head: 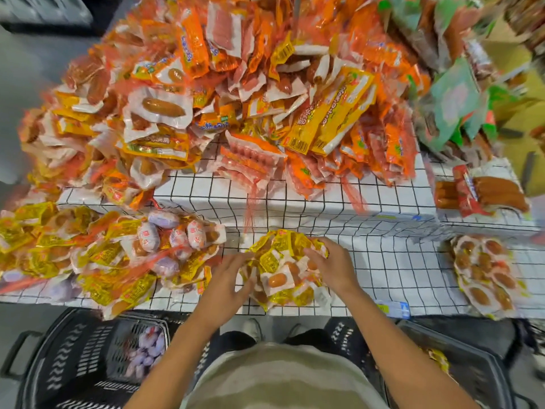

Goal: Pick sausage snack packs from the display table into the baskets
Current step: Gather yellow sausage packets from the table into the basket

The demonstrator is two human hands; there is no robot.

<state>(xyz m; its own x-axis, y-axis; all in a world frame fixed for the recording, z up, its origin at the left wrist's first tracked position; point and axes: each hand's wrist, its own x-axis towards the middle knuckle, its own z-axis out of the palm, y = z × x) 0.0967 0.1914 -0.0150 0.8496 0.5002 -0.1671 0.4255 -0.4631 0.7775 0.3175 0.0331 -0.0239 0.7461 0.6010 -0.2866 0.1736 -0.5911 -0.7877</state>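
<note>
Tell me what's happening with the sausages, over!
Left hand and right hand both grip a yellow sausage pack bundle on the table. Baskets wait below. Nothing blocking.

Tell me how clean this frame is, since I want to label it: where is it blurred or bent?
Head view: the bunch of yellow packs between the left hand and right hand is fairly sharp; the big orange pile smears toward the top and right edges; the grid tablecloth lines bow from the wide lens; the baskets sit in dimmer light.
</note>
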